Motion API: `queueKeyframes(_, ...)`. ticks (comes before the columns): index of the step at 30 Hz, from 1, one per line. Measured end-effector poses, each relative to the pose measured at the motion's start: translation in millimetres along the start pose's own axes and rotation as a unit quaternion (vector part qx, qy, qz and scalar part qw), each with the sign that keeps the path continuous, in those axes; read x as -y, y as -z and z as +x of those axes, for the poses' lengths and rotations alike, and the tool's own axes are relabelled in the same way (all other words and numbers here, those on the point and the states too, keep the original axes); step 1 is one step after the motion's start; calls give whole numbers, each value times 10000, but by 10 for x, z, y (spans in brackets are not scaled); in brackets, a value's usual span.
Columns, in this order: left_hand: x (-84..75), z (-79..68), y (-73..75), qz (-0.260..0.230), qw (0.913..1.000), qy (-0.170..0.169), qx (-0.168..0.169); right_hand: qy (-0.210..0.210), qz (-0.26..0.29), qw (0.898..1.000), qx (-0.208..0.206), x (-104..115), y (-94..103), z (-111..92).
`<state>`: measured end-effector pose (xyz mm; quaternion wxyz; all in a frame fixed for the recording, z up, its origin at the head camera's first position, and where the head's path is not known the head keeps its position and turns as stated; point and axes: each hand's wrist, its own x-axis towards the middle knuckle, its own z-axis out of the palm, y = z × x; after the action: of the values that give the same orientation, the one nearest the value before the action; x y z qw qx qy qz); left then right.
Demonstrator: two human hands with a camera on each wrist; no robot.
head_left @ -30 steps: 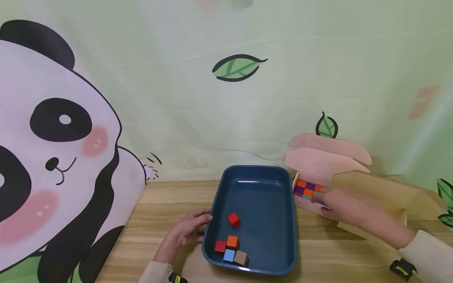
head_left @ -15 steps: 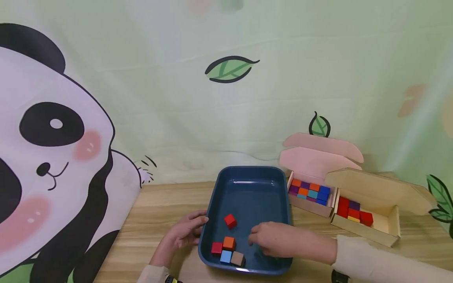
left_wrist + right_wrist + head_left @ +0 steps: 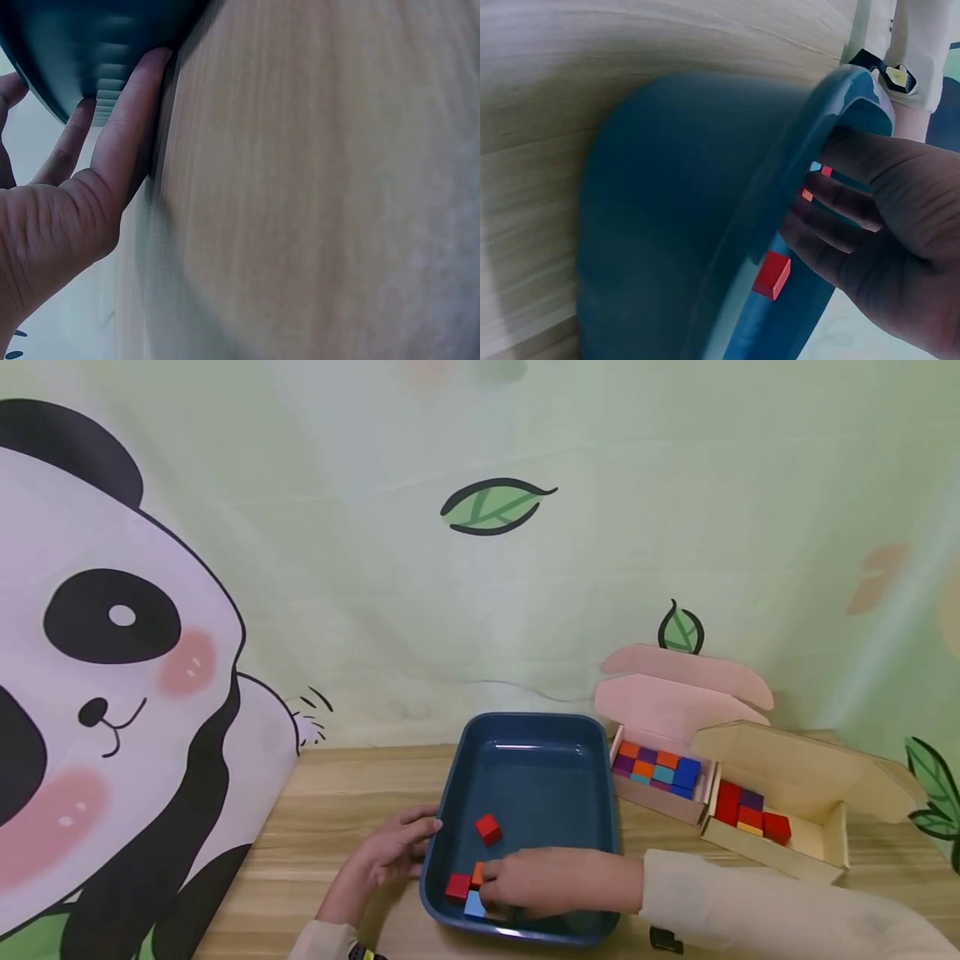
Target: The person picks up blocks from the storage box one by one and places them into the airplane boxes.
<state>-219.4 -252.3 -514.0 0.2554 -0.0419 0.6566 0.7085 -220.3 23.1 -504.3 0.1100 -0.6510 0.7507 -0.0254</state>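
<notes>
My left hand [image 3: 390, 847] rests against the left side of a dark blue tray [image 3: 551, 785]; in the left wrist view its extended fingers [image 3: 124, 127] touch the outer wall near the tabletop. My right hand [image 3: 551, 883] is down inside the tray's near end, over a group of small cubes. Beside its fingertips show a red cube [image 3: 458, 887], an orange cube [image 3: 477, 875] and a light blue cube [image 3: 474, 905]. The hand hides the spot of a wood-coloured cube, so any hold on it is unseen. Another red cube [image 3: 488, 830] sits apart, farther back.
Right of the tray stands an open pink box [image 3: 652, 792] with several orange, purple and blue cubes. Next to it, an open light-brown box [image 3: 772, 852] holds red, purple and yellow cubes. A cloth with a printed panda [image 3: 112, 710] hangs behind the wooden table [image 3: 367, 777].
My right hand has come from the pink box across into the tray, then left to the near cubes, covering the wood-coloured one. The left hand stays at the tray's side.
</notes>
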Motion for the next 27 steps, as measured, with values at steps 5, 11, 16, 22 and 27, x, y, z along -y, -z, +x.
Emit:
queueKeyframes(5,-13,2,3,-19,10000,-48,23,-210,253,9994,-50,203,227,36)
queueKeyframes(11,-11,5,-6,-124,9998,-3,138,-372,374,9984,212,307,340,13)
queueKeyframes(16,-5,-10,5,-79,9999,44,67,-432,378,9982,186,172,179,-45)
queueKeyframes(22,28,-20,-1,-41,9999,104,63,-876,770,9932,-35,188,264,-277)
queueKeyframes(27,34,-16,-14,-147,9998,36,145,-1369,891,9857,-422,272,584,-596)
